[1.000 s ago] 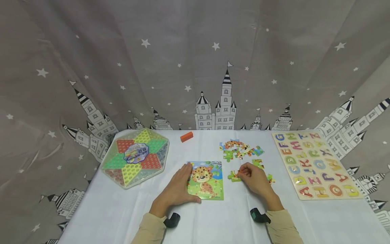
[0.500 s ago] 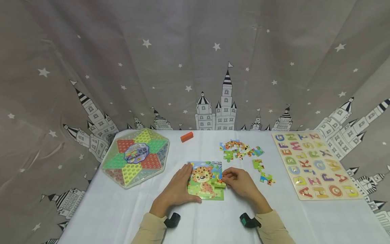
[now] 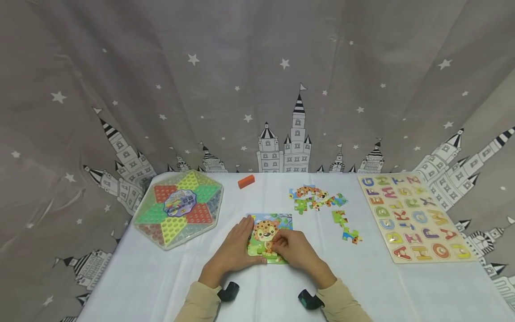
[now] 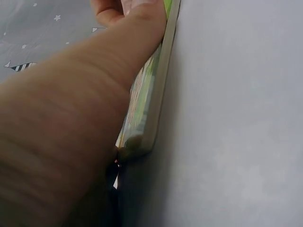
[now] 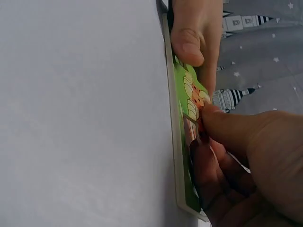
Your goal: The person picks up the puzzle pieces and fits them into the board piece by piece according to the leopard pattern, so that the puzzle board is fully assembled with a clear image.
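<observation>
A square puzzle board (image 3: 284, 221) with a spotted leopard cub picture lies at the middle of the white table. My left hand (image 3: 231, 252) rests along its left side, fingers stretched out, with the thumb at the front edge. In the left wrist view that hand (image 4: 80, 94) lies against the board's pale rim (image 4: 160, 97). Over the board's lower part, my right hand (image 3: 299, 252) pinches a green and orange puzzle piece (image 5: 191, 97) between thumb and fingers. The right wrist view shows this piece close above the board; whether it touches the board I cannot tell.
Several loose puzzle pieces (image 3: 301, 205) lie behind and right of the board, with more pieces (image 3: 352, 235) closer. A wooden alphabet board (image 3: 429, 254) is at the right, a hexagonal Chinese checkers set (image 3: 198, 213) at the left. An orange block (image 3: 246, 181) lies far back.
My right hand has picked up the puzzle piece from right of the board and carried it left over the board's lower part. The left hand has stayed in place.
</observation>
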`<state>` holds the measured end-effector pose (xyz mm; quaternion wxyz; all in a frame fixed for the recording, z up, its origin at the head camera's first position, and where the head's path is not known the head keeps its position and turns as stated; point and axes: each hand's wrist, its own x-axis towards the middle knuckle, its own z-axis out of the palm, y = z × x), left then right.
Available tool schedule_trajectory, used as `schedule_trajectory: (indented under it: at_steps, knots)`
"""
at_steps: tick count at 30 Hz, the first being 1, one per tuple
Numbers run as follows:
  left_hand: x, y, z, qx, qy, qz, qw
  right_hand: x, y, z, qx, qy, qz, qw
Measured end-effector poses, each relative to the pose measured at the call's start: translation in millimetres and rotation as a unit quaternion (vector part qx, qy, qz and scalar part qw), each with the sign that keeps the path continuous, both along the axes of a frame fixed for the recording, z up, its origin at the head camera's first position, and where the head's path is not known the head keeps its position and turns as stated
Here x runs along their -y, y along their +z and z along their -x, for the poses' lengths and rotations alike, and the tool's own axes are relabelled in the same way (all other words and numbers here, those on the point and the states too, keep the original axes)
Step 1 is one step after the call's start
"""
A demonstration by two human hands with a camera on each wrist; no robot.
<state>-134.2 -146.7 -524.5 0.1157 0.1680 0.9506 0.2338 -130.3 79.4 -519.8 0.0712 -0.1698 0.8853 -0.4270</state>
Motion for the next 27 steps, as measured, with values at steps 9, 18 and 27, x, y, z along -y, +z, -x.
schedule_trajectory:
  at_steps: [9,18,27]
  knots:
    - [-2.0,-0.1,-1.8,-0.022,0.001,0.006,0.9997,3.9,1.7,-2.2,-0.036,0.017,-0.034,0.9986]
    - [-2.6,-5.6,-2.1,-0.041,0.006,0.023,0.9989,6.2,0.5,-2.3,-0.049,0.021,-0.054,0.9971]
    - [-3.1,-6.5,-2.2,-0.026,0.009,0.017,0.9995,-39.2,7.7,13.4,-0.028,-0.061,-0.028,0.9974]
